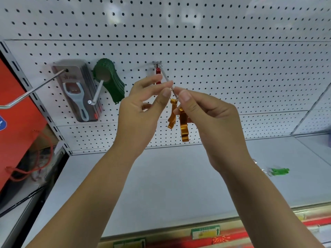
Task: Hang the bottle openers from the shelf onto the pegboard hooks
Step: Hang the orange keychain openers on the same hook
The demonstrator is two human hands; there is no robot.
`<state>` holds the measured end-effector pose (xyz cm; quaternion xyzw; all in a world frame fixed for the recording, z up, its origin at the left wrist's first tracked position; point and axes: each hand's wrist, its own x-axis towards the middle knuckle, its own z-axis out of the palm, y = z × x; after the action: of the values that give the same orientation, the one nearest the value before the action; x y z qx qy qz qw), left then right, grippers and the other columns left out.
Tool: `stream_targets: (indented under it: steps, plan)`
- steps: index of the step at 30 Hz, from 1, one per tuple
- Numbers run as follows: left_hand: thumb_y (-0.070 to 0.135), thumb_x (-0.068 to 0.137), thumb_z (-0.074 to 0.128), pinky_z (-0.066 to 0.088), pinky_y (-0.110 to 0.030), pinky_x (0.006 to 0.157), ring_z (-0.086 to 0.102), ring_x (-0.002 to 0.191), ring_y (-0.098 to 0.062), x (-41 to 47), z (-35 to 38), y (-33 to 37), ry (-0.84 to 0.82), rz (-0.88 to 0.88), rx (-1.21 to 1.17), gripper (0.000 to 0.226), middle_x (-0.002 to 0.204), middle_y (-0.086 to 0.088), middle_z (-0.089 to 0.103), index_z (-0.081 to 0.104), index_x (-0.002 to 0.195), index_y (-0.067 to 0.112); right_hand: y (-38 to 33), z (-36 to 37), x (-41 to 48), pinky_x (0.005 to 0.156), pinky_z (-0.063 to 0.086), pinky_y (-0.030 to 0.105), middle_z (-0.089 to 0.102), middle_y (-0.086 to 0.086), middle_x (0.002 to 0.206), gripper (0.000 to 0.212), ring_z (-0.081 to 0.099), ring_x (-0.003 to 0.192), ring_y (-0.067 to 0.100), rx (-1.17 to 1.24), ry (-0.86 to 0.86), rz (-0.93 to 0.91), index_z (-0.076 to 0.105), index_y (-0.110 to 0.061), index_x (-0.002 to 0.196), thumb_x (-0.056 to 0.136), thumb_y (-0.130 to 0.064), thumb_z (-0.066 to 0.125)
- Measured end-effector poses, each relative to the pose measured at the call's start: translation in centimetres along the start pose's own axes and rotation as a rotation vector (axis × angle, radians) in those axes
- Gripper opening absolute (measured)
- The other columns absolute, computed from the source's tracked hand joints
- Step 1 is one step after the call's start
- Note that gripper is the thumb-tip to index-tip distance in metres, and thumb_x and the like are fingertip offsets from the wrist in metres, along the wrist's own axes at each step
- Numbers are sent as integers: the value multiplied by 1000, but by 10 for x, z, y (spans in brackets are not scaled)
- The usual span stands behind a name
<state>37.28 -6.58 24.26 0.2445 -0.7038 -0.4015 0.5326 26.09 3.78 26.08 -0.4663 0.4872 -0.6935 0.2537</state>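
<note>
A metal peg hook [165,76] sticks out of the white pegboard [215,68]. A red bottle opener [158,71] hangs at its back. My left hand [141,111] pinches the hook's front end between thumb and fingers. My right hand [209,119] pinches the key ring of an orange bottle opener [184,127] right at the hook's tip. A second orange opener [172,115] hangs just behind it near the tip. A green bottle opener [279,171] lies on the white shelf [170,185] at the right.
On other hooks to the left hang carded peelers [78,93] and dark green openers [110,79]. An empty long hook [30,90] juts out at far left beside a red panel [16,113]. Price labels run along the shelf's front edge [206,231].
</note>
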Motion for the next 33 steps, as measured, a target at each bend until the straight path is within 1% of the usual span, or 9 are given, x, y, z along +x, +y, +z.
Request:
stream_targets:
  steps: [3, 5, 10, 17, 20, 24, 27, 31, 33]
  plan:
    - [32, 98, 61, 49, -40, 104, 54, 130, -10, -8, -1, 1, 10, 59, -63, 18, 133, 6, 61, 74, 110, 32, 0, -1, 3, 77, 56, 21, 74, -8, 81, 21, 69, 80, 6, -38, -25, 13, 78, -21, 110, 95, -27, 65]
    - [32, 100, 57, 47, -30, 102, 53, 131, -11, -12, 0, 4, -11, 64, -79, 19, 133, 8, 60, 73, 109, 31, 1, -2, 5, 79, 54, 22, 74, -9, 83, 23, 69, 83, 7, -48, -45, 33, 77, -23, 112, 95, -30, 63]
    - [27, 103, 52, 40, -10, 98, 51, 126, -2, -18, 4, 5, -49, 67, -10, 24, 135, 7, 57, 74, 112, 21, 6, -2, 5, 86, 50, 38, 69, -3, 85, 29, 66, 87, 14, 43, -64, 148, 78, -19, 111, 96, -36, 59]
    - [42, 99, 50, 39, -31, 112, 46, 134, -15, -18, 6, -2, -51, 101, 60, 27, 139, 12, 51, 69, 117, 36, 3, 0, 2, 88, 54, 29, 77, 0, 101, 25, 70, 98, 14, -40, -7, 138, 78, -27, 108, 96, -38, 61]
    - [39, 98, 58, 41, -32, 112, 48, 133, -16, -16, 7, -2, -26, 92, 47, 24, 138, 10, 53, 72, 115, 32, 2, 0, 1, 98, 52, 32, 75, -10, 107, 18, 66, 98, 3, -106, 36, 103, 79, -37, 102, 95, -41, 62]
    - [27, 98, 64, 43, -24, 105, 54, 124, -14, -11, 9, -3, 3, 110, 61, 18, 135, 4, 57, 73, 113, 27, 0, -2, -2, 106, 49, 40, 72, -12, 114, 20, 64, 107, 1, -130, 77, 61, 77, -38, 106, 96, -41, 60]
    - [26, 97, 65, 47, -27, 103, 56, 121, -13, -5, 9, -7, -4, 116, 58, 15, 133, 4, 59, 75, 109, 28, -1, -5, -4, 100, 51, 33, 72, -14, 112, 21, 64, 104, 0, -170, 59, 25, 77, -37, 107, 98, -40, 59]
    - [29, 97, 66, 47, -26, 102, 57, 120, -15, 6, 10, -11, -33, 123, 71, 16, 132, 4, 61, 77, 107, 25, -1, -5, -7, 72, 49, 10, 71, -6, 107, 17, 63, 88, -6, -216, 45, -93, 76, -35, 105, 98, -29, 62]
    - [29, 97, 66, 47, -24, 100, 58, 119, -15, 13, 10, -13, -35, 133, 89, 15, 131, 4, 61, 77, 106, 26, 2, -5, -8, 74, 45, 9, 69, -6, 106, 18, 63, 92, -2, -311, 62, -161, 75, -35, 110, 96, -29, 65]
